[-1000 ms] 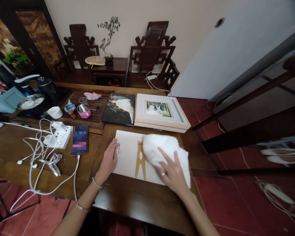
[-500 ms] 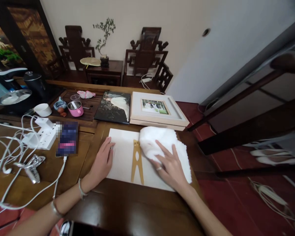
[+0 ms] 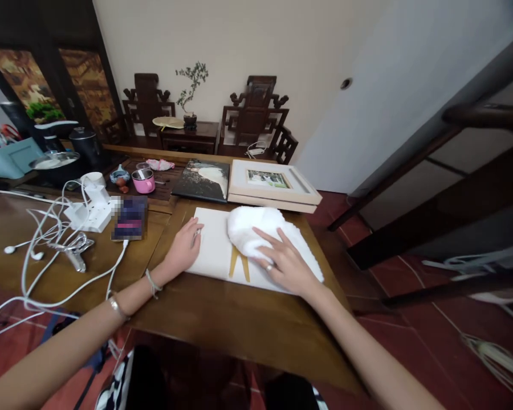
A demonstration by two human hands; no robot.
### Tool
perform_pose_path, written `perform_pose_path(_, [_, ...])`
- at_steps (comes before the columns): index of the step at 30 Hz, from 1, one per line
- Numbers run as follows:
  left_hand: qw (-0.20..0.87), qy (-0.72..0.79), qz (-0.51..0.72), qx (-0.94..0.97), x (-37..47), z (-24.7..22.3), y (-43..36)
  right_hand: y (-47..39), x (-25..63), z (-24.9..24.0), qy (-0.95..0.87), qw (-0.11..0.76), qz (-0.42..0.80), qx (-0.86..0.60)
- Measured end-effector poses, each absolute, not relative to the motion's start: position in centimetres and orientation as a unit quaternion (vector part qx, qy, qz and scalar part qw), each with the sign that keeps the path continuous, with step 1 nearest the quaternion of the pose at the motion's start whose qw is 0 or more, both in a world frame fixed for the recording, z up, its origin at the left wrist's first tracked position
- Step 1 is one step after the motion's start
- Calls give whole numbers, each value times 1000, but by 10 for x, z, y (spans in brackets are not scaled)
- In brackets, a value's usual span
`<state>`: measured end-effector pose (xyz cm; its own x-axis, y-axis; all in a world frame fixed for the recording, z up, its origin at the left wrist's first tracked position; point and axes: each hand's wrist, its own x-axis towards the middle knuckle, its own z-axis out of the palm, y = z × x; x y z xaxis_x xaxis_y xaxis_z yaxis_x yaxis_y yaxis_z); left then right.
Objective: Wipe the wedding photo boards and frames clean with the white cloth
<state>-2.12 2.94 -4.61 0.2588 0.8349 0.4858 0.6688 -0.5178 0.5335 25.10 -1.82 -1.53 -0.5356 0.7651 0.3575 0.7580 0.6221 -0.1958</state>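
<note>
A pale rectangular board [image 3: 211, 242] lies flat on the wooden table. On its face is a gold A-shaped figure [image 3: 234, 266], with only its two lower legs showing. A fluffy white cloth [image 3: 245, 222] covers the figure's top and much of the board's right side. My right hand [image 3: 291, 266] rests on the cloth with fingers spread, pressing it against the board. At the board's left edge my left hand [image 3: 182, 246] lies with its fingers stretched out, touching the board.
Behind the board are a framed photo [image 3: 239, 191] and a dark photo panel [image 3: 192, 179]. To the left, white cables tangle around a power strip [image 3: 96, 219], near a plugged-in phone [image 3: 130, 219] and a silver hair claw [image 3: 77, 250]. A pink cup [image 3: 143, 182] stands farther back.
My right hand has slid the cloth to the left, over the top of the gold figure. My left hand stays at the board's edge. The camera view has shifted.
</note>
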Motion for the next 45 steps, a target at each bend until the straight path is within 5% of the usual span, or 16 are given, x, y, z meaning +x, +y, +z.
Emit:
perform_pose_path(19, [104, 486, 363, 788, -21, -40, 34, -62, 205, -9, -895, 174, 3, -412])
perform_pose_path(25, [110, 482, 372, 786, -24, -46, 34, 1, 212, 3, -798, 195, 17, -570])
perform_pose_path(32, [109, 484, 381, 780, -23, -47, 32, -65, 203, -5, -896, 169, 22, -409])
perform_pose_path(39, [104, 481, 378, 784, -26, -47, 32, -17, 201, -1, -828, 184, 3, -530])
perform_pose_path(45, [108, 482, 395, 774, -24, -47, 31, -57, 189, -2, -897, 166, 11, -409])
